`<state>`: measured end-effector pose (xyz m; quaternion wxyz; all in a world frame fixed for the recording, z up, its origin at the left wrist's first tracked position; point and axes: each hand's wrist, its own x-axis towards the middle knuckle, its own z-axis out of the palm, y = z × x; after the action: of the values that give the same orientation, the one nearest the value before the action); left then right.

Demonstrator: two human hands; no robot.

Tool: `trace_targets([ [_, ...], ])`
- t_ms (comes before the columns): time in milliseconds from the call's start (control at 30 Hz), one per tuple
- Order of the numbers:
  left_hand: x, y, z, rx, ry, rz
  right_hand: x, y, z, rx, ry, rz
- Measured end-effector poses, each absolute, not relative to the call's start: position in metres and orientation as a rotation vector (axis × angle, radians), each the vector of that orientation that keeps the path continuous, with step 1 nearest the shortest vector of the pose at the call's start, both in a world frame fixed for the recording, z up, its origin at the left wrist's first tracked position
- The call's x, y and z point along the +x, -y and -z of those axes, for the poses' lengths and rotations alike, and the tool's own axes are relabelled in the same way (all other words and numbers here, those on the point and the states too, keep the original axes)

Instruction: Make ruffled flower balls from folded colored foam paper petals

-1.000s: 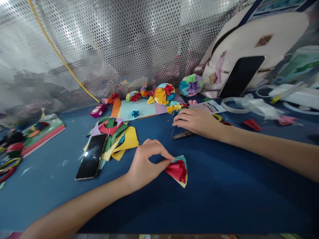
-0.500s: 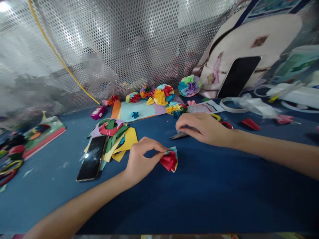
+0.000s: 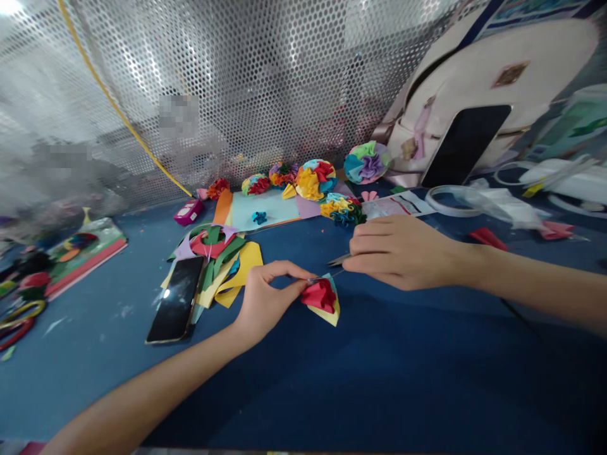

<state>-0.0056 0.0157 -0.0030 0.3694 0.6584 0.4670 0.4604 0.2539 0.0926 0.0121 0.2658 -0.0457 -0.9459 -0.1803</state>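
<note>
My left hand (image 3: 272,300) pinches a small bunch of gathered fabric (image 3: 321,296), red in the middle with pale yellow and light blue edges. The bunch is held just above the blue table. My right hand (image 3: 396,253) is closed, its fingers pressed together to the right of the bunch. From its fingertips a thin needle (image 3: 337,273) points toward the fabric's upper edge; most of it is hidden. The scissors' blades (image 3: 337,260) lie on the table behind it, and the right hand covers their handles.
Finished multicoloured fabric flowers (image 3: 315,180) line the back by the perforated metal sheet (image 3: 265,82). To the left lie a phone (image 3: 175,303), cut fabric pieces (image 3: 241,272) and a purple box (image 3: 188,212). A white backpack (image 3: 474,82) with a phone (image 3: 467,145) against it stands back right.
My right hand has shifted slightly right and toward me, away from over the scissors, and its fingers have closed up. The fabric bunch has turned in my left hand, showing more yellow.
</note>
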Motion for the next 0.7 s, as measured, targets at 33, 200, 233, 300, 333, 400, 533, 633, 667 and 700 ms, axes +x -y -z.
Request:
trace_targets([
  [33, -0.005, -0.015, 0.003, 1.703, -1.204, -1.173, 0.253, -0.089, -0.013, -0.118, 2.557, 0.539],
  [200, 0.001, -0.011, 0.002, 1.885, -1.224, -1.133, 0.244, -0.070, -0.017, -0.088, 2.534, 0.720],
  [233, 0.002, -0.010, 0.002, 1.915, -1.228, -1.127, 0.242, -0.067, -0.017, -0.090, 2.516, 0.752],
  [300, 0.004, -0.009, 0.004, 1.955, -1.234, -1.115, 0.240, -0.063, -0.019, -0.088, 2.491, 0.796],
  [333, 0.005, -0.009, 0.004, 1.966, -1.234, -1.109, 0.240, -0.061, -0.019, -0.081, 2.488, 0.808],
  [400, 0.006, -0.008, 0.004, 1.973, -1.219, -1.097, 0.240, -0.060, -0.019, -0.071, 2.495, 0.818],
  [533, 0.006, -0.008, 0.000, 1.938, -1.130, -1.079, 0.240, -0.059, -0.018, -0.081, 2.506, 0.811],
  [633, 0.005, -0.010, -0.003, 1.862, -1.065, -1.062, 0.240, -0.060, -0.017, -0.072, 2.518, 0.799],
  [667, 0.004, -0.011, -0.004, 1.835, -1.056, -1.056, 0.240, -0.060, -0.017, -0.064, 2.520, 0.791],
  [700, 0.004, -0.012, -0.004, 1.813, -1.055, -1.047, 0.240, -0.060, -0.017, -0.054, 2.520, 0.782],
])
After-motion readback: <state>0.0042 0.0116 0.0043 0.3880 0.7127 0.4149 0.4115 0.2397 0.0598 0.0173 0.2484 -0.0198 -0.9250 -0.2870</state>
